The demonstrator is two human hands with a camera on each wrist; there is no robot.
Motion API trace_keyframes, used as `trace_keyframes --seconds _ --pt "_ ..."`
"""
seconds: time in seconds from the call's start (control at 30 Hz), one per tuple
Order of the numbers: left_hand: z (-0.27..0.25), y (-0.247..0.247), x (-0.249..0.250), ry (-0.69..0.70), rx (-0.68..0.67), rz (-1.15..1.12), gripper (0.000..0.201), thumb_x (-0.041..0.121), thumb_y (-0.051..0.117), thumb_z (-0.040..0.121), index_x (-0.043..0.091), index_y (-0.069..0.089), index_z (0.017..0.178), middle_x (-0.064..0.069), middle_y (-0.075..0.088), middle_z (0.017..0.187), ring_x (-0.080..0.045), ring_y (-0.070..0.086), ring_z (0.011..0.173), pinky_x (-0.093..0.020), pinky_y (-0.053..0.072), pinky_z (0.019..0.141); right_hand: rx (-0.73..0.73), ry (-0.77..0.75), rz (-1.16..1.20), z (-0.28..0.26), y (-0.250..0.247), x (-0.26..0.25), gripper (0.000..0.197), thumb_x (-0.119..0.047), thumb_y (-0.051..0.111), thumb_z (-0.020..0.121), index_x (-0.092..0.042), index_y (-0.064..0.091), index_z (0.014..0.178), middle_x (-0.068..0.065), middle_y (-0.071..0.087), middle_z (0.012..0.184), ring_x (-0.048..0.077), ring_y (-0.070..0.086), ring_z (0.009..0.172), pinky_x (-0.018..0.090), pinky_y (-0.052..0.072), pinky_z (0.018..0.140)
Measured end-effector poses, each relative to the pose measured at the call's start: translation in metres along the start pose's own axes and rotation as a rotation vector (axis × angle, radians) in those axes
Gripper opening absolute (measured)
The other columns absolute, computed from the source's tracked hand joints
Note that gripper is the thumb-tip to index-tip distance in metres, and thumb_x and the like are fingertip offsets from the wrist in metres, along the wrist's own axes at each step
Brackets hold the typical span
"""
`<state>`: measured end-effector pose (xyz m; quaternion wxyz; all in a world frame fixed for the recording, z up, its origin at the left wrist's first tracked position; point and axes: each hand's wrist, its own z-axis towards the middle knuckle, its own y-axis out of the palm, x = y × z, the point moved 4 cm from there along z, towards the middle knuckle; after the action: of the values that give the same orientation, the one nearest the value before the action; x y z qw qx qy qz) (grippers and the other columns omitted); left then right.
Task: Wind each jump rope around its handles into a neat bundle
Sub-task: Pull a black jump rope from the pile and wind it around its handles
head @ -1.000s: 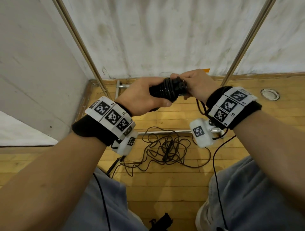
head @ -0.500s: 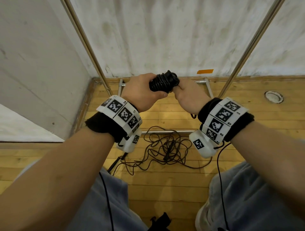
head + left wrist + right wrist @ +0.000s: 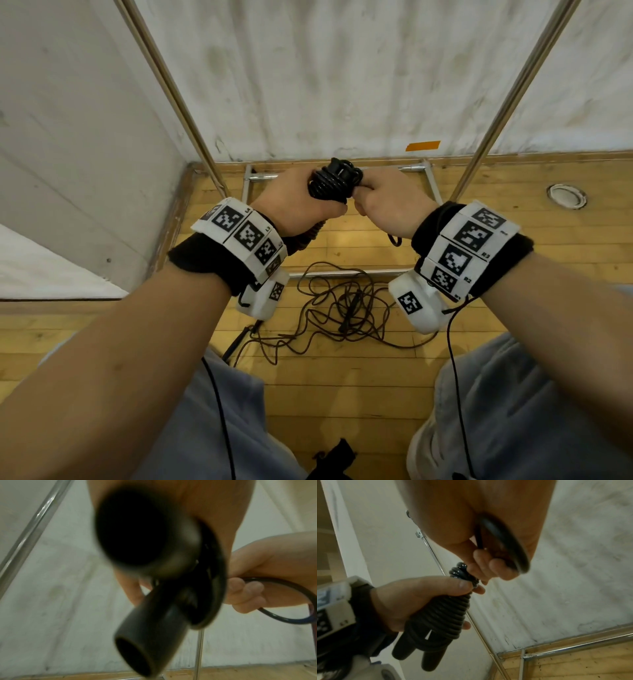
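Black cord is seen coiled tightly around the two handles of the jump rope, which is held up between both hands above the wooden floor, in front of the pale wall. The bundle is gripped by the left hand, its fingers and thumb curled round the wound middle, apparently so that the turns already laid cannot slip or spring loose. A short remaining loop of cord is pinched in the curled fingers of the right hand, just beside the top of the bundle; this is judged to be the last slack, kept taut for tucking or a final turn. In the right wrist view the two handles are seen side by side, their free ends projecting below the left fist. The long axis of the bundle is thus set roughly upright, tilted a little, with the wound end pointing up and away from the person and the handle ends pointing down toward the left wrist. In the left wrist view those ends are shown close and blurred. A second rope is left lying in a loose tangle on the floor below, well apart from the hands and not yet wound.
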<state>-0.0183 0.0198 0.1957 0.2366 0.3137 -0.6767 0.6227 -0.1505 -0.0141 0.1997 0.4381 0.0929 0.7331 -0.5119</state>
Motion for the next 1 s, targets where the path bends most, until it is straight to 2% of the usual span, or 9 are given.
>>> trace_keyframes --seconds 0.2,0.3,0.37,0.43,0.6,0.7,0.77,0.9,1.0 --pt "-0.001 -0.004 0.0 0.0 0.071 -0.163 0.03 0.02 0.069 0.08 0.012 0.05 0.101 -0.004 0.062 0.069 -0.014 0.056 0.046 -0.03 0.046 0.042 0.057 0.022 0.082 0.0 -0.005 0.003 0.033 -0.026 0.038 0.099 -0.018 0.053 0.071 0.0 0.052 0.058 0.013 0.046 0.047 0.018 0.037 0.039" --pt "0.0 -0.002 0.0 -0.01 0.083 -0.157 0.031 0.021 0.068 0.08 0.008 0.053 0.104 -0.005 0.067 0.077 -0.013 0.064 0.056 -0.028 0.047 0.044 0.055 0.009 0.044 0.001 -0.003 0.004 0.032 -0.025 0.037 0.099 -0.011 0.055 0.078 -0.002 0.045 0.056 0.014 0.044 0.051 0.025 0.046 0.051" --pt "0.0 -0.002 -0.001 -0.036 0.132 -0.223 0.036 0.022 0.069 0.08 0.012 0.048 0.107 -0.005 0.066 0.082 -0.014 0.065 0.061 -0.029 0.049 0.047 0.083 -0.039 -0.018 0.002 0.0 0.002 0.029 -0.022 0.035 0.1 -0.008 0.058 0.088 -0.004 0.043 0.059 0.013 0.041 0.055 0.015 0.036 0.05" --pt "0.0 -0.003 0.0 -0.03 0.151 -0.305 0.035 0.022 0.07 0.082 0.014 0.044 0.105 -0.004 0.064 0.084 -0.015 0.064 0.064 -0.031 0.051 0.053 0.105 -0.07 -0.054 0.002 0.002 0.001 0.028 -0.018 0.034 0.101 -0.007 0.059 0.102 -0.006 0.043 0.064 0.008 0.039 0.057 0.015 0.028 0.047" --pt "0.0 -0.002 0.006 -0.017 0.019 -0.544 0.024 0.009 0.054 0.092 0.018 0.041 0.11 -0.008 0.058 0.083 -0.02 0.056 0.071 -0.033 0.049 0.062 0.151 -0.084 -0.048 -0.001 0.003 0.005 0.033 -0.009 0.034 0.098 -0.011 0.056 0.122 -0.003 0.048 0.077 0.003 0.037 0.059 0.017 0.028 0.052" --pt "0.001 -0.001 0.008 -0.002 -0.022 -0.336 0.036 0.012 0.049 0.095 0.022 0.034 0.127 -0.005 0.055 0.084 -0.017 0.054 0.071 -0.023 0.049 0.065 0.142 -0.056 -0.074 0.0 0.004 0.01 0.023 -0.013 0.037 0.098 -0.011 0.059 0.105 -0.003 0.048 0.07 0.007 0.04 0.057 0.022 0.027 0.05" --pt "0.0 0.0 0.007 0.046 0.008 -0.096 0.042 0.021 0.049 0.096 0.022 0.032 0.135 0.005 0.053 0.079 -0.008 0.053 0.063 -0.012 0.045 0.053 0.125 -0.027 -0.138 0.002 0.003 0.013 0.024 -0.021 0.041 0.098 -0.016 0.055 0.079 -0.004 0.046 0.063 0.009 0.041 0.055 0.024 0.025 0.048" --pt "-0.001 0.002 0.001 0.083 0.06 0.134 0.047 0.031 0.055 0.093 0.023 0.037 0.136 0.008 0.055 0.089 -0.007 0.053 0.065 -0.024 0.041 0.054 0.176 -0.042 -0.224 0.004 -0.003 0.011 0.036 -0.027 0.039 0.098 -0.02 0.044 0.063 -0.004 0.043 0.058 0.009 0.04 0.054 0.026 0.024 0.049" --pt "0.0 -0.003 0.001 0.11 0.132 0.191 0.043 0.036 0.059 0.087 0.024 0.044 0.126 0.006 0.061 0.091 -0.012 0.059 0.069 -0.03 0.049 0.058 0.164 -0.054 -0.193 0.006 -0.007 0.008 0.04 -0.019 0.034 0.099 -0.021 0.037 0.06 -0.004 0.04 0.058 0.008 0.036 0.053 0.022 0.023 0.048"
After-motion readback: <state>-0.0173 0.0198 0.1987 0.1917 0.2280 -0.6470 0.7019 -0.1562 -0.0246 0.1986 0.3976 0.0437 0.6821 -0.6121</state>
